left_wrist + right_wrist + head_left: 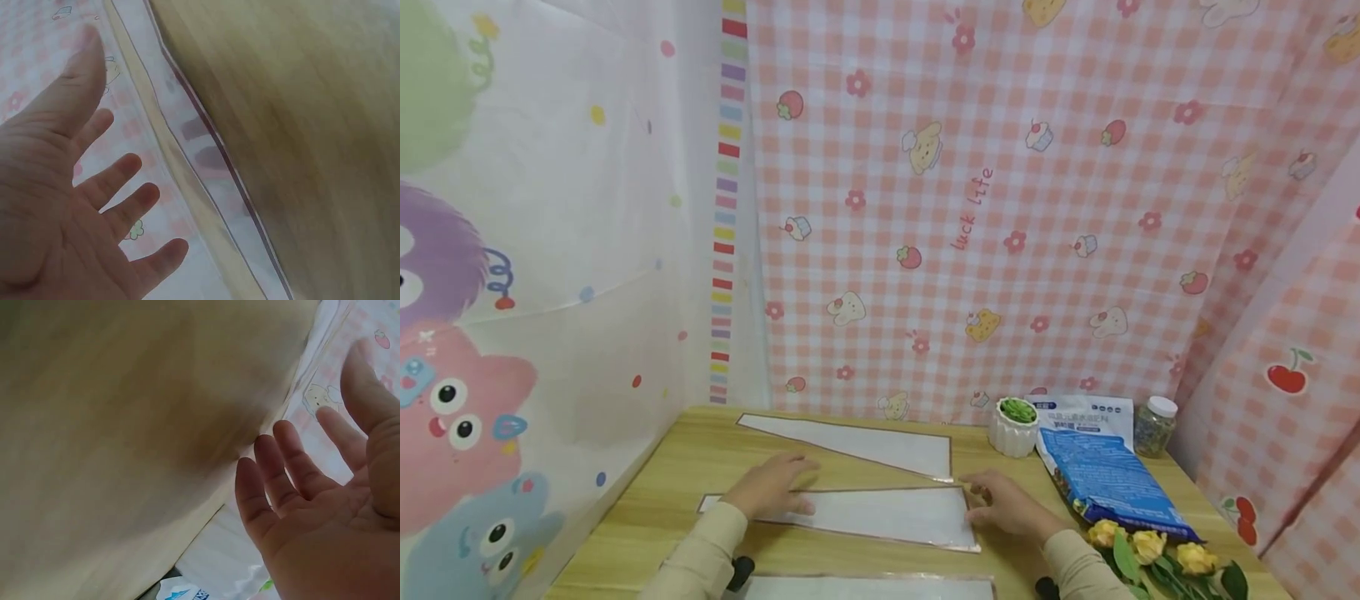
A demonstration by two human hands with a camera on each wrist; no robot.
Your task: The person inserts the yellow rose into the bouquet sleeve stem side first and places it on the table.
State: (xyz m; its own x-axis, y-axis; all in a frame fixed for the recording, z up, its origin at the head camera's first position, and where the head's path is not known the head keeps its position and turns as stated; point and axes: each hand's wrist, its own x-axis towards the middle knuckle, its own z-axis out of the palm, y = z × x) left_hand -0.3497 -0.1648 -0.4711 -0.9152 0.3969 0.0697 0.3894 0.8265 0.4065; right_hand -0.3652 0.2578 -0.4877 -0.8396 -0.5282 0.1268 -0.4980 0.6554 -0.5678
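Note:
Three long, tapering white panels with thin brown edges lie on the wooden table: a far panel [880, 446], a middle panel [895, 512] and a near panel [880, 588], cut off by the frame. Over the left part of the middle one is my left hand [775, 487], fingers spread and holding nothing. At that panel's right end, my right hand [1006, 504] has loosely bent fingers; whether they touch the edge I cannot tell. Both wrist views show an empty palm, of the left hand [81, 206] and the right hand [325, 519].
At the table's [647, 500] back right stand a white pot with a green succulent [1015, 427] and a lidded jar [1154, 427]. Between them lies a blue and white bag [1105, 471]. Yellow roses [1150, 546] lie at the right front. Patterned curtains [880, 167] hang behind.

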